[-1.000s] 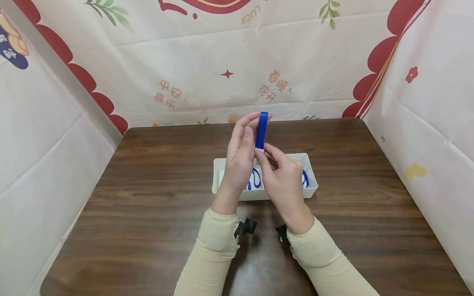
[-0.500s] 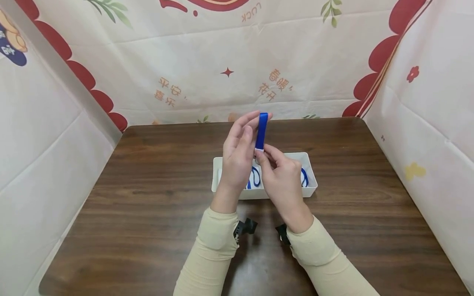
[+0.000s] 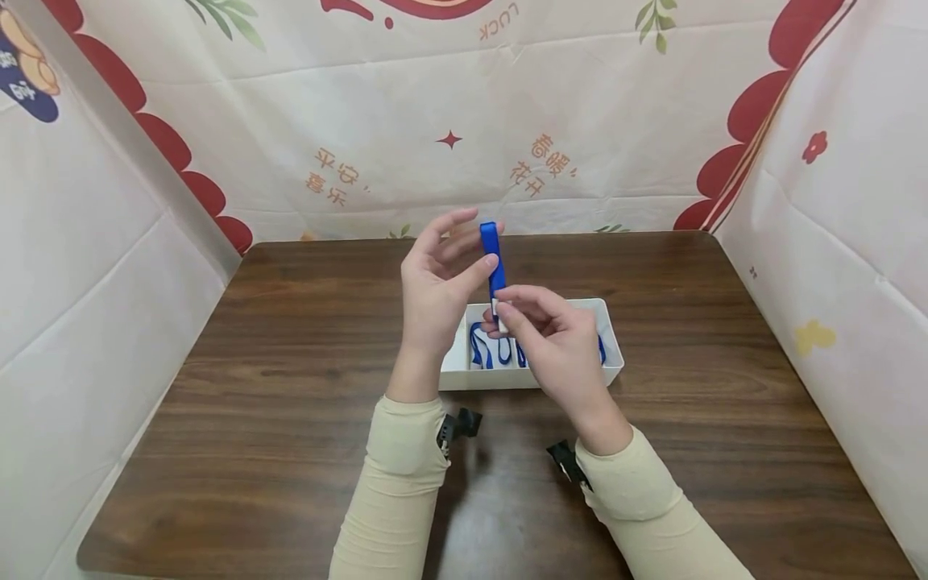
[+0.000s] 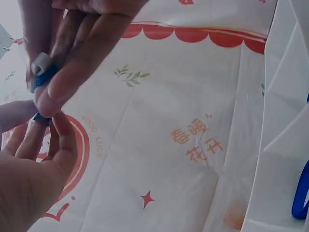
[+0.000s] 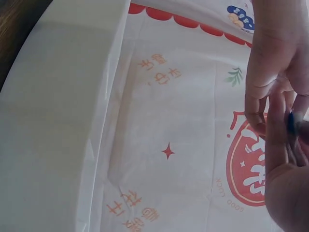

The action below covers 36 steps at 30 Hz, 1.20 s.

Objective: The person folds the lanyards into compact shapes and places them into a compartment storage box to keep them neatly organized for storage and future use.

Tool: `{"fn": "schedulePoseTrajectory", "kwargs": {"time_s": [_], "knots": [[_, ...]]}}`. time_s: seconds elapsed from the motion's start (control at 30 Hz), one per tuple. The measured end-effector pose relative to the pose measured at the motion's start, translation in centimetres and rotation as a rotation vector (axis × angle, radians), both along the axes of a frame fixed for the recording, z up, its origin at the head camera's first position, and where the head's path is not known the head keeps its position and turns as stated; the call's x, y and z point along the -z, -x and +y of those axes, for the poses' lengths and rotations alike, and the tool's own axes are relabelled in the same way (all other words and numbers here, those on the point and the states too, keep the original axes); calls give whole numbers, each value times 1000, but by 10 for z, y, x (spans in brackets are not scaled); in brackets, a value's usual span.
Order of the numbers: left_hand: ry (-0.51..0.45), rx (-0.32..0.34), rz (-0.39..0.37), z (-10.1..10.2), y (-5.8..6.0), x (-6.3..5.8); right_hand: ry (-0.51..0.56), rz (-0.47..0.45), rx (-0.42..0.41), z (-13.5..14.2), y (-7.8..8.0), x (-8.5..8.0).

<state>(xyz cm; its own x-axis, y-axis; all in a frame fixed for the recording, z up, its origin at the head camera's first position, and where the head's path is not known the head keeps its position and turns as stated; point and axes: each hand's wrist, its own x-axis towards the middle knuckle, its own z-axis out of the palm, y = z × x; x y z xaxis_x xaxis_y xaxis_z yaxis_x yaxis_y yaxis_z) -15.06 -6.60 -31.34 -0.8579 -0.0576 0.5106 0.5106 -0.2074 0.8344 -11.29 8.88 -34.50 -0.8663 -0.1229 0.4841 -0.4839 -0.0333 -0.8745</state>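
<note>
A folded blue strap (image 3: 490,242) with a white end piece (image 3: 503,316), resembling a lanyard, is held up above the white box. My left hand (image 3: 435,302) pinches the strap, thumb on its near face and fingers behind, the index finger raised apart. Lower down, my right hand (image 3: 565,346) pinches the white end between thumb and fingers. The left wrist view shows the white end piece (image 4: 41,63) at the right hand's fingertips. In the right wrist view the fingers hide most of the strap.
The white box (image 3: 532,379) sits on the brown wooden table (image 3: 290,387), divided into compartments. Several blue straps (image 3: 474,342) lie inside it. A printed cloth (image 3: 391,105) hangs behind the table and along both sides. Each wrist carries a small black mount.
My left hand has shifted left and its thumb now lies on the strap. The strap has moved left and tilted the other way. More of the box's straps show between the hands.
</note>
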Motion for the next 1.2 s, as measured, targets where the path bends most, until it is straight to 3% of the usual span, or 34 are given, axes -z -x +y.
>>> {"fn": "schedulePoseTrajectory", "kwargs": {"time_s": [0.27,0.53,0.73,0.87,1.03,1.2], "knots": [[94,-6,-14,-9,1,-4,-148,211,23,8,5,6],[121,13,-17,-11,3,-5,-169,345,-66,12,12,9],[131,17,-16,-12,4,-2,-282,508,89,11,16,12],[153,40,13,-11,4,2,-296,618,163,12,17,13],[238,44,68,-10,1,9,-243,592,177,14,16,6],[294,84,125,-6,-2,13,-237,437,149,22,14,-10]]}}
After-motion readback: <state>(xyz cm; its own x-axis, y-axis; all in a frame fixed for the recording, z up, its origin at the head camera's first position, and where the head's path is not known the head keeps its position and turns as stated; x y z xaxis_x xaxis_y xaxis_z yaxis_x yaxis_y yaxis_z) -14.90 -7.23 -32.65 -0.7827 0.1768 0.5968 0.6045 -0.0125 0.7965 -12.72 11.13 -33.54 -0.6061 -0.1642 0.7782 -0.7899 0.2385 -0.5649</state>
